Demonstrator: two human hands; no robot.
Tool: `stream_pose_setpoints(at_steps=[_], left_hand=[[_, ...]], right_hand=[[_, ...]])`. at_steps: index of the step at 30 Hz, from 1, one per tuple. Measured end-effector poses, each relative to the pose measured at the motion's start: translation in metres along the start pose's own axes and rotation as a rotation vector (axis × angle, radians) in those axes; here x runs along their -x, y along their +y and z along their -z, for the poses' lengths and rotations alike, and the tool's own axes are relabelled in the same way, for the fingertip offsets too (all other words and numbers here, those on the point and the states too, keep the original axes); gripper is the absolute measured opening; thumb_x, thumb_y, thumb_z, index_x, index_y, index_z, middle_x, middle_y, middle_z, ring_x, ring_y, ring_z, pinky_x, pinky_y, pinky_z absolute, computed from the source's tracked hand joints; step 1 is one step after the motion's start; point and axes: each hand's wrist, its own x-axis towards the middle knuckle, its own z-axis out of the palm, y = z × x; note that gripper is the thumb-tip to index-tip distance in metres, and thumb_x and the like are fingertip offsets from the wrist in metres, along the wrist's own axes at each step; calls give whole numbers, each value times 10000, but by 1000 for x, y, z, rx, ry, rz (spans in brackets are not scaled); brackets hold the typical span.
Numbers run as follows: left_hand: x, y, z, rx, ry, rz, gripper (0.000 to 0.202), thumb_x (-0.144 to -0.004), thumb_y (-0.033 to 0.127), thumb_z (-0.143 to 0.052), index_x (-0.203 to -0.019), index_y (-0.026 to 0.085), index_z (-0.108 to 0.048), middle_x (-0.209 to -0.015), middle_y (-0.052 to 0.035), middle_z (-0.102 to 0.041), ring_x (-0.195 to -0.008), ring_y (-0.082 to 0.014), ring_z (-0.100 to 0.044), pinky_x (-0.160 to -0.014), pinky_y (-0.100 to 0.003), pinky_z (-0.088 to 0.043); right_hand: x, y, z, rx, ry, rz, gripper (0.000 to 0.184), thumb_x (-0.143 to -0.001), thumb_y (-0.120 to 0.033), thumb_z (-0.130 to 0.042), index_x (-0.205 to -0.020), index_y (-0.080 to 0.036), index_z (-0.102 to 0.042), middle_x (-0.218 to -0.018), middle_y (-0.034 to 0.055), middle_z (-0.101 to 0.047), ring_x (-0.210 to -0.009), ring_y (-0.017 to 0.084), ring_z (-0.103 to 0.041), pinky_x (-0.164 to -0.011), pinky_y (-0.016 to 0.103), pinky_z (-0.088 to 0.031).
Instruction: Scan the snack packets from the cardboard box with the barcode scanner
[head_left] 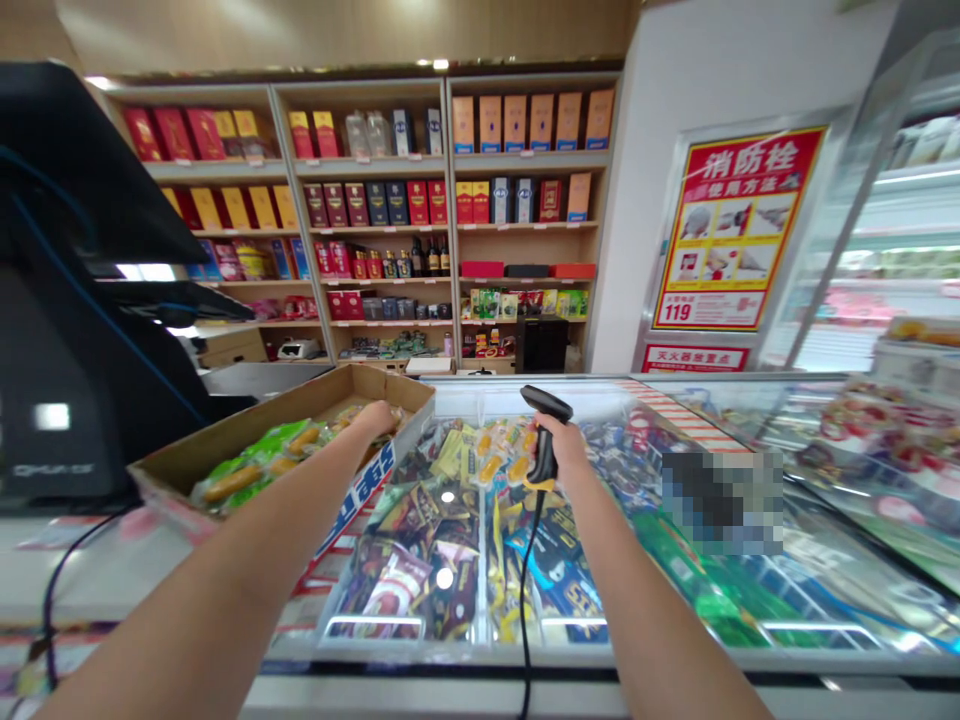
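My right hand (568, 445) grips a black barcode scanner (546, 440) above the glass top of a chest freezer. The scanner's head points up and left, and its cord (527, 600) hangs toward the front edge. My left hand (379, 418) reaches into the right end of an open cardboard box (187, 440), at the packs there. Its fingers are hidden, so their grip does not show. In the box lie clear-and-green packs (251, 465) with yellowish-brown, elongated food inside. Similar-looking packs with orange-yellow pieces (491, 467) lie behind and left of the scanner.
A dark checkout terminal (67, 380) stands at the left. The chest freezer (405, 650) holds many wrapped ices under its glass. At the right are stacked food packages (862, 430). Shelves (375, 165) with boxed bottles line the back wall beside a red poster (739, 230).
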Motion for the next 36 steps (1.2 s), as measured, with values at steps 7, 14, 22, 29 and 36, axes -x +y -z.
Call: stream_pose_setpoints(at_steps=[7,14,22,29,36], left_hand=[[18,73,46,-309,42,-53,164,-633,255,-695,-752,178,-612,-809,-91,-681,-895,-290,-642,-774,-303,-461],[103,84,-12,235,55,-178,218,-637,234,-719,-836,210,-635,-725,-23,-652,-708,-198,-607,-704,-281,-455],[120,38,-85,1007,-130,-41,435,-510,170,-795,-915,174,-637,-751,-30,-692,-725,-182,-650,-675,-271,-508],[114,22,-96,1021,-187,-39,570,-533,286,-813,-1046,163,-596,-779,-26,-686,-673,-166,-642,-610,-276,-529],[112,19,-103,957,-143,-106,554,-568,289,-788,-1074,156,-604,-861,-49,-685,-752,-171,-644,-678,-285,-525]], right_hand=[[0,8,-4,75,-71,-37,154,-692,-292,-654,-632,-169,-584,-454,4,-585,-320,131,-504,-325,255,-421],[5,13,-7,190,-157,-48,201,-696,-338,-657,-650,-153,-597,-386,8,-549,-301,137,-492,-326,246,-406],[20,21,-16,306,-506,-93,226,-633,-349,-677,-702,-142,-618,-612,44,-681,-330,119,-533,-314,226,-384],[29,26,-23,401,-520,-53,240,-634,-351,-689,-714,-141,-605,-649,39,-673,-339,125,-552,-343,240,-428],[26,31,-22,448,-533,-52,258,-632,-380,-691,-683,-145,-596,-622,44,-665,-345,136,-553,-349,256,-430]])
